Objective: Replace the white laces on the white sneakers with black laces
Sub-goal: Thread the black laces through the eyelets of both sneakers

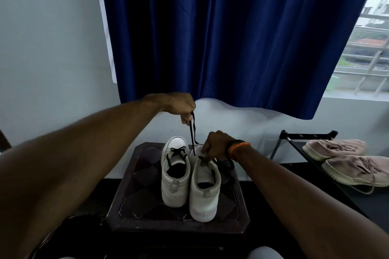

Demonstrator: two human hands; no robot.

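Midway, a black lace (pixel 192 130) rises taut from the right white sneaker (pixel 203 187).
Left hand (pixel 179 107) pinches the lace's upper end; right hand (pixel 216 146) pinches at the eyelets. The left sneaker (pixel 174 174) stands alongside, touching it, both on a dark surface (pixel 130 202); pink shoes (pixel 341 159) lie well apart.

The right hand (pixel 214 147) hides the eyelets and toe of the right sneaker (pixel 205 187), the lower pink shoe (pixel 357 171) runs off the right edge, and the stool (pixel 130 212) front sinks into shadow.
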